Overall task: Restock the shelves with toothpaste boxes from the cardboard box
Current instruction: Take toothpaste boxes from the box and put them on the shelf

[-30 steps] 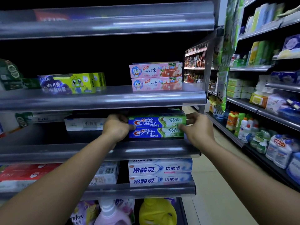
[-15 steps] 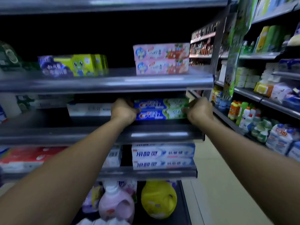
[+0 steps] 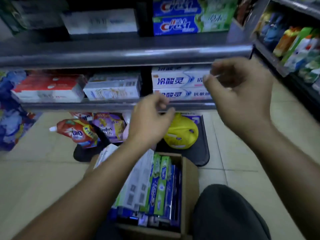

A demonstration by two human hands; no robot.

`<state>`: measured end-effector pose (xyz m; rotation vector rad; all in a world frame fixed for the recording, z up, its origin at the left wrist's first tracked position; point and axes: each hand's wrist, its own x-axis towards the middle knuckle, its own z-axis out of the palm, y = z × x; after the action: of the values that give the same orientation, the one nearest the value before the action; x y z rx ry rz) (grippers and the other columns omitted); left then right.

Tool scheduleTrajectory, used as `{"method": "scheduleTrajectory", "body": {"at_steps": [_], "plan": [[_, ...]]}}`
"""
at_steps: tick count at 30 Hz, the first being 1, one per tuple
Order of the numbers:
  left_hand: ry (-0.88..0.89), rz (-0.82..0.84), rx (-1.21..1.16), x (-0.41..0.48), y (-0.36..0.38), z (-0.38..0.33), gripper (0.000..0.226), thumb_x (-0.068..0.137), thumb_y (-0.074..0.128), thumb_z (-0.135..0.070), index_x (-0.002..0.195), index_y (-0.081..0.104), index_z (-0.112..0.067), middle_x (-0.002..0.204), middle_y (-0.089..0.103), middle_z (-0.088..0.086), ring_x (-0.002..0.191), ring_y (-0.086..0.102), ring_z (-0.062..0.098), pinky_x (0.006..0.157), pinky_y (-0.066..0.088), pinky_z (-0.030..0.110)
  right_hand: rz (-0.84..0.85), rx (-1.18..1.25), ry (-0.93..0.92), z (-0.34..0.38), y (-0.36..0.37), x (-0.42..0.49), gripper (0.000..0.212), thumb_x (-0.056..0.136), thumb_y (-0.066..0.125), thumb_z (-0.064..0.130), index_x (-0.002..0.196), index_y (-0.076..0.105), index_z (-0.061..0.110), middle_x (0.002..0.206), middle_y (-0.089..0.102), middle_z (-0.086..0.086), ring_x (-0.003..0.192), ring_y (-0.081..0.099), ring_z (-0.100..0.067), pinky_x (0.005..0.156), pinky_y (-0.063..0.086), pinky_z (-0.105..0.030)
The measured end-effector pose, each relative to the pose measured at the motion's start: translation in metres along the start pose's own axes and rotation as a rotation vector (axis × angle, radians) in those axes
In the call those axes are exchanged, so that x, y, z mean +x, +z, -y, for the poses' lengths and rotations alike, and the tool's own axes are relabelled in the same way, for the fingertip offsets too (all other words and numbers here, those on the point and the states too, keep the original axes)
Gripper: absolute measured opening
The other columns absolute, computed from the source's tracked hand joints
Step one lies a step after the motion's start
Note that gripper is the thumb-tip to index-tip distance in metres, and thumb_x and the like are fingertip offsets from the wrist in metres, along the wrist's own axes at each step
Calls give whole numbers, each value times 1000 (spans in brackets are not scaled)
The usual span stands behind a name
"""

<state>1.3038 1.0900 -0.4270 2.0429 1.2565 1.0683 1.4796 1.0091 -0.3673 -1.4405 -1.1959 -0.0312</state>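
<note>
On the floor below our arms, an open brown cardboard box (image 3: 189, 184) holds toothpaste boxes (image 3: 160, 186) packed side by side: long glossy cartons, green-and-blue, white, dark blue. Two blue-green cartons (image 3: 187, 25) lie stacked on the grey metal shelf (image 3: 121, 54) above. Left grip (image 3: 149, 122) and right grip (image 3: 242, 94) hang before the lower shelves, fingers loosely curled, holding nothing.

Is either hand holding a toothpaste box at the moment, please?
No, the left hand and right hand are both empty, fingers loosely curled.
</note>
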Motion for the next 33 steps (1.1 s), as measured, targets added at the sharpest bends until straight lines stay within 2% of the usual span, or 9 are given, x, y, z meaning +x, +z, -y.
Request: {"method": "scheduleTrajectory", "body": {"at_steps": [3,7,14,20,23,26,28,30,33], "plan": [[-157,254,352,-61,27,41,26,84,71,-38,106,69,-24,99,69,-4,97,65,23,79,56,40,54,116,167,-18,8,-52,13,85,75,19,97,74,15,86,73,5,69,65,-3,71,53,-21],[-130,521,828,-119,61,78,40,91,57,-49,117,62,-19,121,62,6,118,52,30,89,45,41,158,155,407,-45,16,-111,14,87,77,7,98,73,15,90,73,5,71,67,-10,67,53,-17],[-87,676,1102,-166,92,109,58,93,57,-40,140,45,-8,135,47,14,120,44,31,92,39,43,261,146,631,-67,15,-170,16,87,76,8,100,75,19,85,74,8,76,69,-6,67,55,-20],[-227,631,802,-175,99,105,77,85,67,-23,150,27,-15,123,64,11,112,60,31,83,49,40,321,105,711,-75,16,-189,14,87,75,11,92,73,25,84,72,18,75,68,-5,62,52,-17],[-391,522,508,-172,86,100,64,83,66,-21,139,35,-26,110,68,4,100,66,30,72,52,39,352,102,706,-79,16,-192,17,88,75,11,90,72,28,83,72,21,74,68,-1,59,51,-13],[-545,438,265,-158,56,96,43,80,76,-31,114,52,-39,93,70,-11,86,71,21,76,58,37,353,96,732,-85,16,-190,16,88,75,11,93,74,26,84,73,19,76,69,-3,62,53,-15],[-691,348,-29,-143,35,92,35,73,86,-25,97,62,-30,85,75,-9,81,74,21,79,60,41,378,118,781,-85,20,-190,13,89,74,12,95,74,23,84,75,10,79,70,-7,67,57,-23],[-841,207,-397,-130,16,86,35,71,89,-9,98,68,-16,87,79,7,81,76,30,71,61,41,454,183,850,-79,27,-190,12,90,75,13,96,72,23,87,74,2,81,71,-11,64,56,-23],[-909,90,-719,-118,-2,76,30,79,82,0,101,62,-6,91,79,16,78,77,25,60,60,29,625,359,987,-64,41,-193,21,87,78,26,105,68,20,90,76,-6,79,72,-16,59,54,-21]]}}
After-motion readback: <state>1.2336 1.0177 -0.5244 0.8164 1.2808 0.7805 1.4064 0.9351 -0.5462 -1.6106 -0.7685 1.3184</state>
